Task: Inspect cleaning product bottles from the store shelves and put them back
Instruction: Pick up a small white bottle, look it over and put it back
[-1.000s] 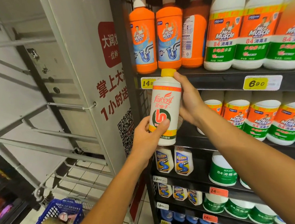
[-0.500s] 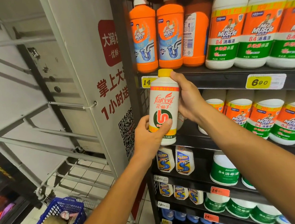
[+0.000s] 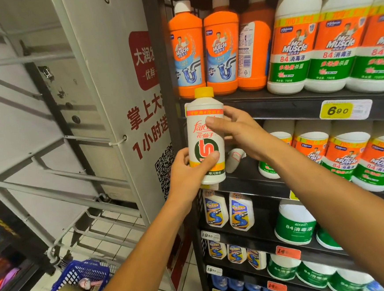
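I hold a white drain-cleaner bottle [image 3: 205,139] with a yellow cap upright in front of the dark store shelves [image 3: 275,106]. My left hand [image 3: 188,171] grips its lower part, thumb across the label. My right hand [image 3: 233,130] holds the upper right side, thumb lying over the red brand name. The bottle's front label faces me. Behind it, on the second shelf, a small white bottle [image 3: 234,158] lies tipped over.
Orange drain-cleaner bottles [image 3: 204,50] and white disinfectant bottles [image 3: 316,43] fill the top shelf; more stand on lower shelves. A yellow price tag [image 3: 344,110] hangs on the shelf edge. A white sign panel [image 3: 117,87] and metal frame stand left; a blue basket [image 3: 76,290] sits below.
My right thumb has slid round onto the bottle's front label. The bottle has stayed upright at about the same place in front of the shelf.
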Demonstrator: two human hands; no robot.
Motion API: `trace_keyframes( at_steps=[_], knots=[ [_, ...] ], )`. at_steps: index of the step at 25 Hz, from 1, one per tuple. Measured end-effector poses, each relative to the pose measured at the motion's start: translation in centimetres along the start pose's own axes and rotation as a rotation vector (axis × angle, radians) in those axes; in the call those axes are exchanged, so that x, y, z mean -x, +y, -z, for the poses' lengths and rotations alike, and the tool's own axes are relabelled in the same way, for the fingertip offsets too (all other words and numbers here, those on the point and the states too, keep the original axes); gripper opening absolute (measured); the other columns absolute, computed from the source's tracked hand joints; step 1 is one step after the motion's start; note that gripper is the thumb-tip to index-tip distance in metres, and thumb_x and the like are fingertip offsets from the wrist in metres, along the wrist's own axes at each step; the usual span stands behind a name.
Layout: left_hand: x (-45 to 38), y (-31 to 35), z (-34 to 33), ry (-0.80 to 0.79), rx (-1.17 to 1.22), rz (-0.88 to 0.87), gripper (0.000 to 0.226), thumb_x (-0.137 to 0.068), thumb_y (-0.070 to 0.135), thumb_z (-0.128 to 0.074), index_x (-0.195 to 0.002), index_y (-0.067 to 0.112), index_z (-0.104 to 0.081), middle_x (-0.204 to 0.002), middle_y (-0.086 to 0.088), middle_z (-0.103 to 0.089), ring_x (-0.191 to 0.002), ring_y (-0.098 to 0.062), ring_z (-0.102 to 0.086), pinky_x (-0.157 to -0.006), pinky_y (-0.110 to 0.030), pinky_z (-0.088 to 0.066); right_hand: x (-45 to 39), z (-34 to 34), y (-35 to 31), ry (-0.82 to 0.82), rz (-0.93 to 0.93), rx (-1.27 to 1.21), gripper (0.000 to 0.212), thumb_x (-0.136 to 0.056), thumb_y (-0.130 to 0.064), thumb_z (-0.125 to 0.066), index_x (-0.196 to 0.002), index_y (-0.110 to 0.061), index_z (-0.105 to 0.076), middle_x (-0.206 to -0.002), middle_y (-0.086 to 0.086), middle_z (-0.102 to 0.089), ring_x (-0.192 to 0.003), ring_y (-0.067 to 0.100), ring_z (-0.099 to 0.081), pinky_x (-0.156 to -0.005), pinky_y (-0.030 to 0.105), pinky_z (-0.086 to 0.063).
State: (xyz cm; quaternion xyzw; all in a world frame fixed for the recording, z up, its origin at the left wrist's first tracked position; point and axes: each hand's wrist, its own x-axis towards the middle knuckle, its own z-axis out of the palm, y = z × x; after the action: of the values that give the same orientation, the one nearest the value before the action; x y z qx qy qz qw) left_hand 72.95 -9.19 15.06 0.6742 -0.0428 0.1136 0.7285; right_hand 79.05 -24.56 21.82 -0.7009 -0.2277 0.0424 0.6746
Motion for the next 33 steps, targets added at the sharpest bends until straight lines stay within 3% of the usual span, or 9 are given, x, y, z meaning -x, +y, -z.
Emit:
trace_keyframes(
  at_steps=[5, 8, 11, 14, 17, 20, 22, 26, 33],
  knots=[
    [-1.5, 0.2, 2.1, -0.174, -0.213, -0.107, 0.076, -0.058, 0.028, -0.091, -0.125, 0.024, -0.055, -0.110, 0.007, -0.072, -0.101, -0.009, -0.070, -0.081, -0.026, -0.058, 0.9, 0.5, -0.7, -0.052, 0.168, 0.043, 0.071, -0.069, -0.009, -0.085, -0.133, -0.017, -0.055, -0.118, -0.005, -0.072, -0.112, 0.014, -0.067, -0.089, 0.031, -0.057],
    [-2.8, 1.2, 2.4, -0.116, -0.300, -0.309, 0.079, -0.068, 0.022, -0.088, -0.137, 0.023, -0.049, -0.127, 0.011, -0.063, -0.119, -0.007, -0.059, -0.100, -0.026, -0.050, 2.3, -0.3, -1.6, -0.105, 0.337, 0.270, 0.087, -0.062, -0.007, -0.091, -0.135, -0.030, -0.050, -0.127, -0.026, -0.062, -0.123, -0.002, -0.055, -0.096, 0.012, -0.045],
    [-3.6, 3.4, 2.0, -0.030, -0.336, -0.487, 0.060, -0.077, 0.037, -0.076, -0.129, 0.048, -0.049, -0.123, 0.030, -0.059, -0.119, 0.003, -0.055, -0.096, -0.012, -0.045, 3.1, -1.0, -2.7, -0.110, 0.524, 0.405, 0.087, -0.067, -0.007, -0.087, -0.139, -0.033, -0.046, -0.134, -0.032, -0.053, -0.129, -0.004, -0.048, -0.101, 0.009, -0.039],
    [-4.6, 5.3, 1.8, 0.046, -0.292, -0.523, 0.057, -0.085, 0.027, -0.072, -0.118, 0.066, -0.048, -0.125, 0.017, -0.058, -0.119, 0.000, -0.055, -0.095, -0.015, -0.048, 3.2, -1.3, -3.8, -0.089, 0.671, 0.460, 0.084, -0.072, -0.001, -0.082, -0.141, -0.031, -0.043, -0.138, -0.033, -0.049, -0.133, -0.002, -0.046, -0.106, 0.014, -0.037],
    [-5.3, 5.8, 1.4, 0.079, -0.332, -0.613, 0.052, -0.078, 0.057, -0.071, -0.121, 0.069, -0.043, -0.133, 0.006, -0.055, -0.129, -0.021, -0.051, -0.108, -0.042, -0.044, 3.1, -1.2, -4.3, -0.066, 0.730, 0.471, 0.084, -0.075, -0.003, -0.082, -0.144, -0.029, -0.042, -0.143, -0.027, -0.046, -0.137, 0.005, -0.044, -0.110, 0.022, -0.038],
    [-5.3, 6.4, 1.3, 0.076, -0.324, -0.675, 0.055, -0.070, 0.073, -0.065, -0.118, 0.075, -0.039, -0.125, 0.028, -0.055, -0.124, -0.007, -0.053, -0.104, -0.027, -0.045, 3.1, -0.9, -4.4, -0.056, 0.766, 0.483, 0.083, -0.077, -0.010, -0.083, -0.146, -0.025, -0.040, -0.147, -0.017, -0.046, -0.139, 0.009, -0.043, -0.112, 0.026, -0.037],
    [-5.2, 6.1, 1.3, 0.064, -0.310, -0.657, 0.054, -0.074, 0.064, -0.069, -0.121, 0.069, -0.043, -0.119, 0.033, -0.056, -0.116, 0.011, -0.053, -0.099, -0.013, -0.046, 3.3, -0.8, -4.5, -0.058, 0.766, 0.486, 0.083, -0.077, -0.008, -0.082, -0.146, -0.025, -0.040, -0.147, -0.015, -0.046, -0.139, 0.009, -0.042, -0.113, 0.028, -0.037],
    [-5.0, 6.0, 1.9, 0.003, -0.410, -0.570, 0.065, -0.075, 0.022, -0.077, -0.134, 0.020, -0.052, -0.114, 0.021, -0.058, -0.106, 0.020, -0.054, -0.099, -0.029, -0.051, 3.8, -0.9, -4.7, -0.033, 0.727, 0.445, 0.086, -0.071, -0.008, -0.086, -0.143, -0.025, -0.043, -0.141, -0.021, -0.050, -0.135, 0.003, -0.046, -0.108, 0.019, -0.039],
    [-1.0, 6.1, 1.5, -0.320, -0.191, -0.241, 0.065, -0.060, 0.037, -0.084, -0.118, 0.032, -0.056, -0.108, 0.011, -0.072, -0.102, -0.013, -0.069, -0.080, -0.023, -0.055, 2.9, -1.1, -6.0, 0.085, 0.420, -0.023, 0.053, -0.075, -0.014, -0.080, -0.123, -0.015, -0.059, -0.108, -0.007, -0.074, -0.100, 0.010, -0.071, -0.077, 0.022, -0.056]
  ],
)
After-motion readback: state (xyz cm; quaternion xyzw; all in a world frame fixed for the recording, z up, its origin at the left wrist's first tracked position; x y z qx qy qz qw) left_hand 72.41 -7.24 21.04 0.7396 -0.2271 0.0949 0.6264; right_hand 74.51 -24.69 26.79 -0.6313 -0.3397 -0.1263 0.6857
